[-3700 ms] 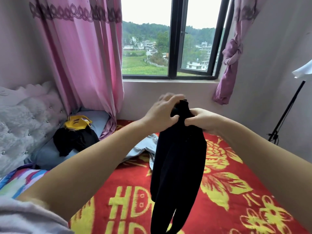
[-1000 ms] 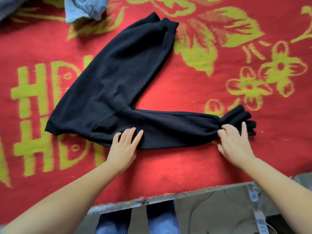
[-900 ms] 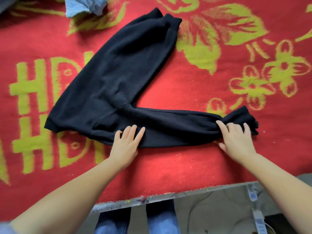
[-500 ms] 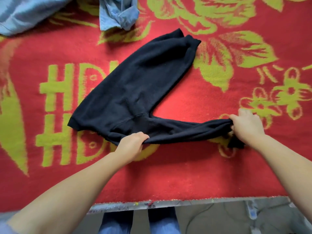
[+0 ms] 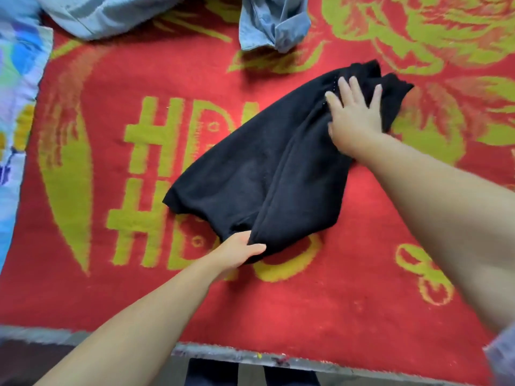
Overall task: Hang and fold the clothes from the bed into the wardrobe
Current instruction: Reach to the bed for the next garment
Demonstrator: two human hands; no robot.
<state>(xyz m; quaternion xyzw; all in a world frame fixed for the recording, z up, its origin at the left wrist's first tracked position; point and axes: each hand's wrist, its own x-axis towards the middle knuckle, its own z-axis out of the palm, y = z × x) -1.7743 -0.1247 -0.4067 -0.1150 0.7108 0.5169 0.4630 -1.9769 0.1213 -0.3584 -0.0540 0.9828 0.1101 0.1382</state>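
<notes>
From the head camera, looking down at the bed, a pair of black trousers (image 5: 267, 174) lies on a red blanket (image 5: 348, 296) patterned with yellow-green letters and flowers. The trousers are doubled over, one leg laid on top of the other, so the garment runs as a single band from the near middle of the blanket up toward the far right, where the two cuffs sit side by side.

The left hand (image 5: 239, 252) is at the near end of the trousers, at the crotch fold. Its thumb lies along the top of the cloth while its fingers go under the edge, so it pinches the fabric there.

The right hand (image 5: 354, 112) rests flat on the far end of the trousers, just short of the cuffs. Its fingers are straight and spread, palm down, pressing the upper leg onto the lower one.

Beyond the trousers, at the top edge of the view, a light blue denim garment (image 5: 274, 20) lies crumpled on the blanket, apart from the black cloth. A pale blue-grey cloth (image 5: 106, 15) lies further left along the same edge. A multicoloured sheet (image 5: 16, 93) shows down the left side.

At the bottom, the blanket's near hem (image 5: 237, 355) is visible, with the person's blue-jeaned legs (image 5: 250, 377) below it
</notes>
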